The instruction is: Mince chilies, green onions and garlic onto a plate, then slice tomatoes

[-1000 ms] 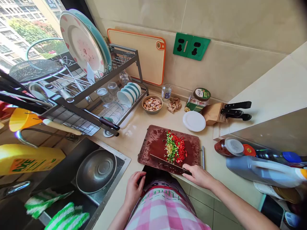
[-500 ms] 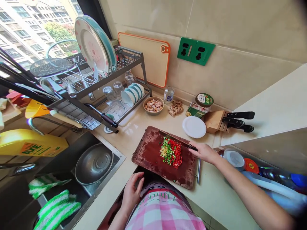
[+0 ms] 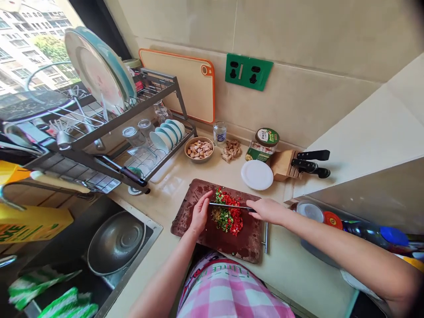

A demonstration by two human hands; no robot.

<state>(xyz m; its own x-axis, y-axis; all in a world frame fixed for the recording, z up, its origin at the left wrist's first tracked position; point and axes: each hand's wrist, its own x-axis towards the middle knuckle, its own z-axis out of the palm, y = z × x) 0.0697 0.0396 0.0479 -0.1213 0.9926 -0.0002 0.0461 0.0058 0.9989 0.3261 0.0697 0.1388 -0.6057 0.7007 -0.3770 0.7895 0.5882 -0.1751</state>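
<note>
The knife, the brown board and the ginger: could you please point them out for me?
Knife [image 3: 229, 206], head view: middle of the blade.
Brown board [image 3: 228, 245], head view: its bare near part.
Ginger [image 3: 231, 151], head view: middle of the pile.

Bright daylight | left window [image 3: 36, 28] overexposed | edges stretched | top-right corner dark, perhaps blurred

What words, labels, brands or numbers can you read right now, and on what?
"LITTLE": green letters on the pink-checked garment; any lettering beside it is unclear.
Yellow bottle: large letters partly cut off by the picture's edge, ending in "E".
Round green lid: print too small and blurred to read.
Red cap: markings too small to read.
</note>
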